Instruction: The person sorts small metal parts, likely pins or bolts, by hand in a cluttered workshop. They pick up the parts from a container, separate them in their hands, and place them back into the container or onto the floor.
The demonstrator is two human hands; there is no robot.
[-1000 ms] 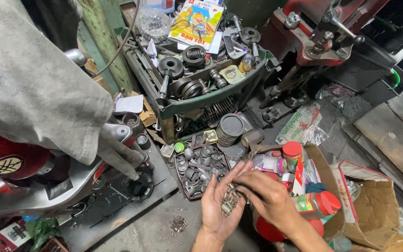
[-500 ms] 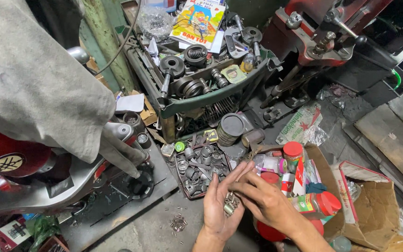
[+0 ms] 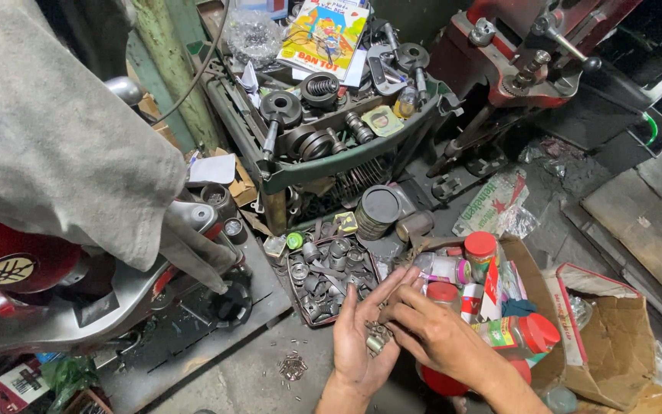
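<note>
My left hand (image 3: 359, 343) is held palm up at the bottom centre, cupping several small metal parts (image 3: 378, 339). My right hand (image 3: 432, 335) reaches over from the right, its fingertips on those parts in the palm. Just above both hands lies a shallow tray (image 3: 294, 300) full of small dark metal pieces. To the right of my hands stand red-capped jars (image 3: 481, 251) and bottles at the edge of a cardboard box (image 3: 605, 349).
A green crate (image 3: 331, 162) of gears and tools sits at the upper centre. A red machine (image 3: 526, 57) stands upper right. A grey cloth (image 3: 55, 146) drapes over a red motorcycle (image 3: 9, 261) at left. Loose small parts (image 3: 293, 366) lie on the concrete floor.
My hands stay together at the bottom centre. My right hand's fingers shifted slightly over the parts in the left palm. The view barely moved.
</note>
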